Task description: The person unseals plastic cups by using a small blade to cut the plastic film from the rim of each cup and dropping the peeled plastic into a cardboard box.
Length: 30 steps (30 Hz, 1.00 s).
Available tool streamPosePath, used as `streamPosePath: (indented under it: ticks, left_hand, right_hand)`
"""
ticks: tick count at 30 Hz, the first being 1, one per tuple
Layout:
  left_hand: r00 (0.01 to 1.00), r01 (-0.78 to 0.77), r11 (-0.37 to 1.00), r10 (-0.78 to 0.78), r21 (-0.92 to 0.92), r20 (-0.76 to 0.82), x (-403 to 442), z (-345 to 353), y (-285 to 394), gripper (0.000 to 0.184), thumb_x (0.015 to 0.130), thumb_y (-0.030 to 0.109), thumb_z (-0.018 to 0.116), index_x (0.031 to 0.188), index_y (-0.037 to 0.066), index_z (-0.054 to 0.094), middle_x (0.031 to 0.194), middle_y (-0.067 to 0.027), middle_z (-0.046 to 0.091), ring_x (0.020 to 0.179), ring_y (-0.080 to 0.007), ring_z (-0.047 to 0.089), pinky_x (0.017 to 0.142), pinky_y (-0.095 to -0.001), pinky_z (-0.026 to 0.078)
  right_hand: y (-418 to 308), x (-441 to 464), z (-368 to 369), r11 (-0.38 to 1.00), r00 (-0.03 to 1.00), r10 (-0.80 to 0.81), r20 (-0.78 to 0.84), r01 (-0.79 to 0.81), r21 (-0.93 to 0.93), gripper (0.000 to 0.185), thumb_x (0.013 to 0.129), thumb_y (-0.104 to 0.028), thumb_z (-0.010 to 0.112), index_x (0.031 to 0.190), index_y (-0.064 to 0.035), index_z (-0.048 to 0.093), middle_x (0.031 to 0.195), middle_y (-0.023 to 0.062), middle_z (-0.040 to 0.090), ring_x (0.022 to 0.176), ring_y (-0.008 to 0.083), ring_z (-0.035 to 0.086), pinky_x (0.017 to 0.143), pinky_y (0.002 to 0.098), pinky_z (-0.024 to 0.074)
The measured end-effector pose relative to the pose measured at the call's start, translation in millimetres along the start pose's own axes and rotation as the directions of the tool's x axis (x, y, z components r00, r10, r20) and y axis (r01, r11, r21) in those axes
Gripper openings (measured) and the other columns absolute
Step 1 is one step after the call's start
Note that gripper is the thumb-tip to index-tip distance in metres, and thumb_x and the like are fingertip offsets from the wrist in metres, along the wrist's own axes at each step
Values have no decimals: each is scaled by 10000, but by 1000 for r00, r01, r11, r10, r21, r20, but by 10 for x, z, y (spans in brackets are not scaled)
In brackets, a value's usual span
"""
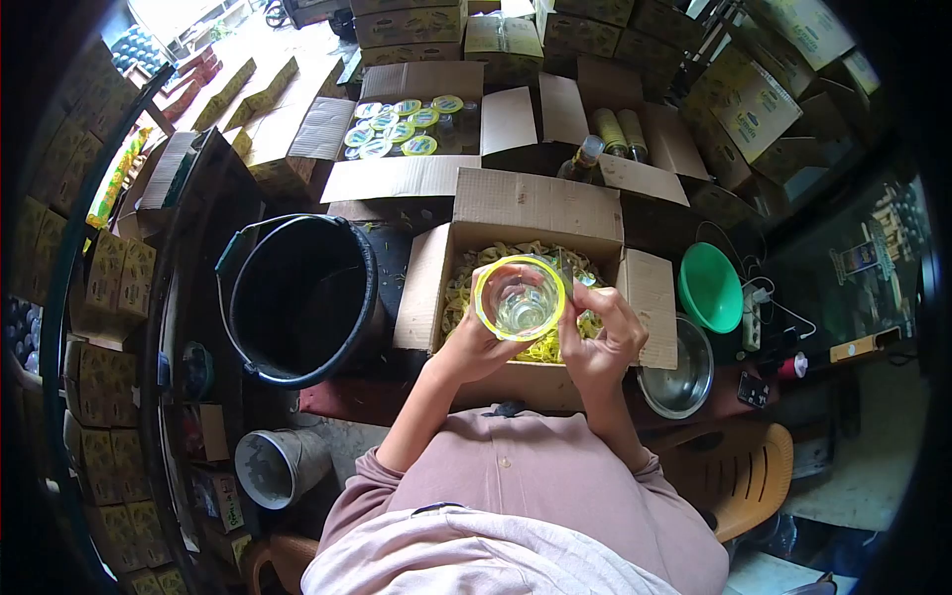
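Note:
My left hand [478,335] is wrapped round a clear plastic cup [523,309] with a bright yellow rim, tilted so that I look down into it. At the cup's right side, my right hand [607,332] is closed in a pinch. A thin blade-like piece [566,270] sticks up from its fingertips beside the rim; its exact kind is unclear. Both hands are over an open cardboard box [540,203] holding a heap of yellow scraps [543,347], partly hidden by the hands and cup.
A black bucket [369,288] stands left, a grey bucket [270,471] below it. At right are a green bowl [710,288] and a metal bowl [677,372]. Behind, one box holds yellow-lidded cups [402,129]; bottles [620,134] stand in another. A chair [739,476] is beside me.

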<state>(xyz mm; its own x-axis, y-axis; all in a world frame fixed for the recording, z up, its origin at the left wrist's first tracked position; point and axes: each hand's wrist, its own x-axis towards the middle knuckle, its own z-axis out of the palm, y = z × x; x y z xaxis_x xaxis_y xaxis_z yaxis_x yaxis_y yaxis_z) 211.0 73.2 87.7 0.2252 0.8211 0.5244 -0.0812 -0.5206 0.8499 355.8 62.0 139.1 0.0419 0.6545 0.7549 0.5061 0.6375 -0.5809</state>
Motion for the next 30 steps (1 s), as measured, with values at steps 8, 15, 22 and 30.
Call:
streamPosePath:
  ticks: [8, 15, 22, 30]
  left_hand:
    - [998, 36, 995, -42, 92, 57, -30, -73, 2, 691, 607, 87, 721, 1201, 29, 373, 1134, -117, 422, 1099, -255, 432, 948, -344, 344]
    - [986, 51, 994, -66, 95, 155, 23, -177, 50, 613, 583, 97, 673, 1141, 13, 432, 1102, -123, 444, 1050, -254, 453, 940, -325, 339]
    - [989, -6, 1000, 7, -12, 151, 91, -191, 158, 579, 569, 93, 709, 1086, 10, 461, 1018, -90, 474, 968, -207, 488, 882, -302, 385]
    - [988, 57, 998, -54, -17, 146, 85, -205, 150, 564, 550, 80, 754, 1045, 22, 489, 999, -72, 483, 934, -171, 505, 848, -287, 408]
  right_hand:
    - [45, 60, -35, 999, 999, -7, 51, 5, 40, 241, 625, 99, 630, 836, -17, 628, 641, 75, 579, 583, 147, 571, 558, 244, 445]
    - [106, 74, -54, 994, 993, -17, 115, 5, 108, 290, 631, 89, 639, 887, -47, 652, 688, 69, 602, 609, 145, 598, 549, 246, 470]
    - [94, 104, -40, 994, 988, -32, 153, 15, 109, 291, 635, 75, 646, 887, -71, 661, 688, 56, 606, 604, 152, 600, 543, 249, 474]
    - [80, 107, -41, 992, 979, -10, 204, -16, 125, 249, 640, 89, 645, 859, -31, 648, 691, 77, 610, 620, 149, 605, 561, 239, 471]
